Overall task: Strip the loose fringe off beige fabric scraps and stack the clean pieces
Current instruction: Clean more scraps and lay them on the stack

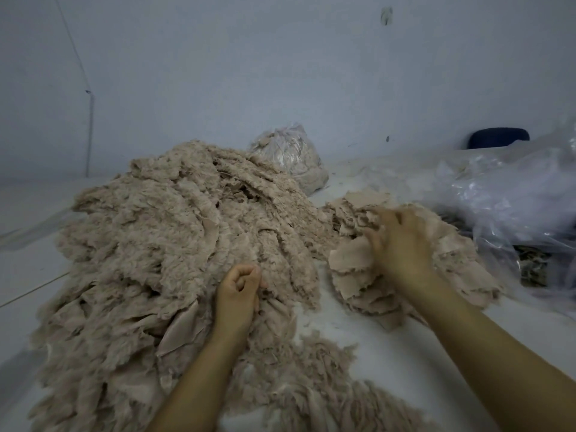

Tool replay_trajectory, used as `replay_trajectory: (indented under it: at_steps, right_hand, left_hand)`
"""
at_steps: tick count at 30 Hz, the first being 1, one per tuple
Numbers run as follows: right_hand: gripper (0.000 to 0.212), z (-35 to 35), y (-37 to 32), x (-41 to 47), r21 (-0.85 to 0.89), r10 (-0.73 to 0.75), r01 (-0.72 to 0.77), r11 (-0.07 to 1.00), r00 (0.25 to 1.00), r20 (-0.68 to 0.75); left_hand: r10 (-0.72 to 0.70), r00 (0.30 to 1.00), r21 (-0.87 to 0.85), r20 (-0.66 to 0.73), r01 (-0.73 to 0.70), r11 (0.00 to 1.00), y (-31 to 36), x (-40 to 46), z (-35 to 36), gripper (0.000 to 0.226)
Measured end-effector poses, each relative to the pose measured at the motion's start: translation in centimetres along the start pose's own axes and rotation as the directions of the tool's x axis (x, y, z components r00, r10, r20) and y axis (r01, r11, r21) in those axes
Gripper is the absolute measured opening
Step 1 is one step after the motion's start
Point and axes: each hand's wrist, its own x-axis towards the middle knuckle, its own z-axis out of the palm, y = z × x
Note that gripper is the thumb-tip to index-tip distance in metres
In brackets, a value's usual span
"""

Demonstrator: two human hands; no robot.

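Observation:
A big heap of fringed beige fabric scraps (174,244) covers the left and middle of the white surface. To its right lies a smaller stack of smoother beige pieces (355,275). My left hand (238,294) sits at the heap's near right edge with its fingers curled, pinching fabric there. My right hand (402,244) lies palm down on top of the stack, fingers spread and a little blurred. Torn-off fringe (314,369) is strewn on the surface in front of me.
A clear plastic bag stuffed with beige scraps (290,157) stands behind the heap. Crumpled clear plastic sheeting (511,194) fills the right side, with dark scraps under it. A dark blue chair back (498,138) shows by the pale wall.

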Motion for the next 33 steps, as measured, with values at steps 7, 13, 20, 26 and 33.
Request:
replay_trajectory:
  at_steps: [7, 13, 20, 26, 33]
  right_hand:
    - [0.046, 3.2, 3.5, -1.8, -0.400, 0.031, 0.195, 0.896, 0.869, 0.493]
    - [0.049, 4.3, -0.4, -3.0, -0.206, -0.177, 0.243, 0.948, 0.940, 0.290]
    - [0.031, 7.2, -4.8, -3.7, 0.066, -0.157, 0.143, 0.988, 0.860, 0.485]
    - [0.023, 5.4, -5.3, -5.9, 0.596, -0.583, 0.330, 0.732, 0.756, 0.297]
    - [0.024, 5.5, -2.6, -6.1, 0.745, -0.192, -0.198, 0.637, 0.895, 0.403]
  left_hand:
    - [0.017, 1.000, 0.305, 0.019, -0.022, 0.952, -1.5, 0.3, -0.5, 0.014]
    - [-0.053, 0.997, 0.232, -0.055, 0.064, 0.971, -1.6, 1.0, -0.5, 0.021]
    - [0.095, 0.982, 0.355, 0.162, -0.148, 0.923, 0.0, 0.0, 0.3, 0.022]
    - [0.118, 0.802, 0.628, 0.585, -0.541, 0.559, 0.4, 2.0, -0.2, 0.050]
    - [0.282, 0.801, 0.604, 0.529, -0.588, 0.538, 0.4, 1.4, -0.3, 0.017]
